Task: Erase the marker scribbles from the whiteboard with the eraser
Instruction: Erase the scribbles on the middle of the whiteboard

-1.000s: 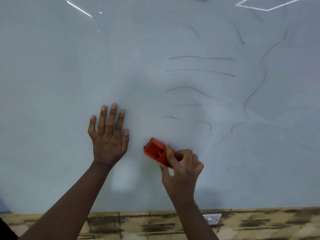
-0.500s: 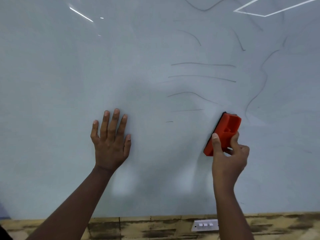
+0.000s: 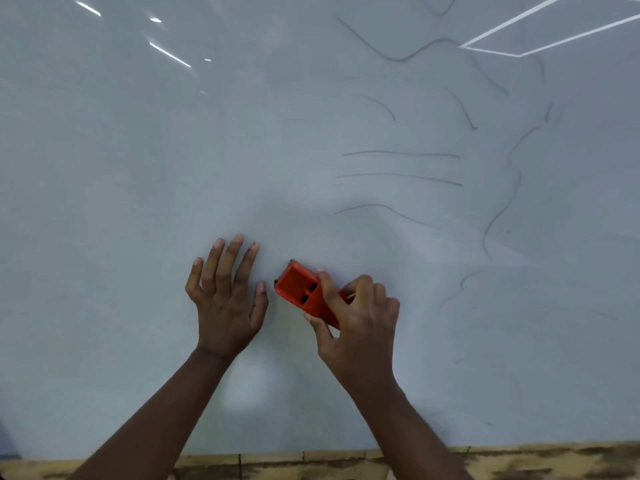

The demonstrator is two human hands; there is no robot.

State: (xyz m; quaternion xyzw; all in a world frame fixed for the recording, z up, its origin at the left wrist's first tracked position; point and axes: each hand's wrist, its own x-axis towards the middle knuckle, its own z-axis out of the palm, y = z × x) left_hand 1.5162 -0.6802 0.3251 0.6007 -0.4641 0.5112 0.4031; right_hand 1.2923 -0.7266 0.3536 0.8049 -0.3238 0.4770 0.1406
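Note:
A pale whiteboard [image 3: 138,168] fills the view. Thin dark marker scribbles [image 3: 401,154] run across its middle and right: several near-horizontal lines, a wavy line [image 3: 398,58] above, a long curved line [image 3: 512,188] to the right. My right hand [image 3: 356,323] grips an orange eraser [image 3: 298,289] and holds it against the board, below the horizontal lines. My left hand [image 3: 225,299] lies flat on the board with fingers spread, just left of the eraser.
Faint smudges and short strokes [image 3: 464,282] mark the lower right of the board. Below the board's bottom edge runs a stained yellowish tiled wall [image 3: 554,462]. Ceiling lights reflect at the board's top right [image 3: 519,32] and top left.
My right hand swept the eraser right, then back left to beside my left hand. The two lowest short scribbles have been wiped away. The view has tilted upward slightly.

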